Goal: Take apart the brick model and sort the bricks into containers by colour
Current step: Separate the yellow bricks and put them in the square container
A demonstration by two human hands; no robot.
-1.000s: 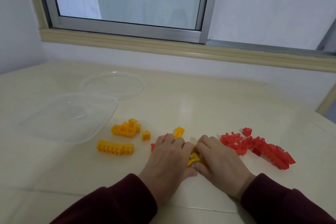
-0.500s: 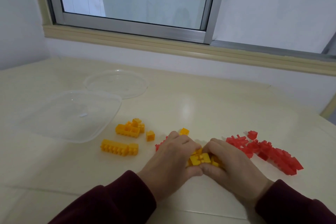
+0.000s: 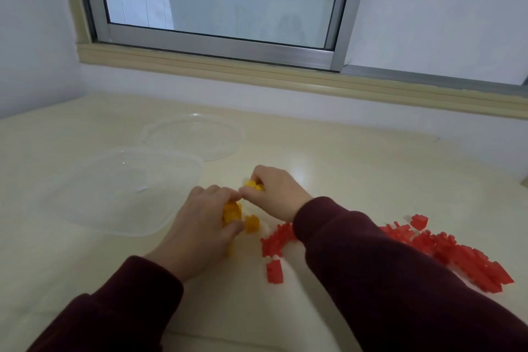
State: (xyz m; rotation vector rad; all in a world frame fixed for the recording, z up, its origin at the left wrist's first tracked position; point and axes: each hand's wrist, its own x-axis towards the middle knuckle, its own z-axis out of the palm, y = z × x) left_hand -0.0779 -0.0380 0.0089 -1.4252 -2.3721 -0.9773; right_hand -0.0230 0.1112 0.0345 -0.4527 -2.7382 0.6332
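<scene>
My left hand (image 3: 205, 223) grips a yellow brick chunk (image 3: 232, 213) just right of the clear square container (image 3: 125, 188). My right hand (image 3: 275, 194) has reached across and holds another small yellow brick piece (image 3: 253, 185) in curled fingers, a little beyond the left hand. One loose yellow brick (image 3: 252, 223) lies between the hands. Red bricks (image 3: 275, 241) lie under my right forearm, a single red brick (image 3: 275, 271) sits nearer to me, and a large red pile (image 3: 457, 251) spreads at the right. The other yellow pieces are hidden by my hands.
A clear round container (image 3: 194, 136) stands behind the square one. The cream table (image 3: 357, 166) runs to a wall with a window sill (image 3: 257, 71) at the back.
Both hands have lifted from near the red bricks and moved left and away from me, pulling the yellow chunk into two parts. The camera has shifted too.
</scene>
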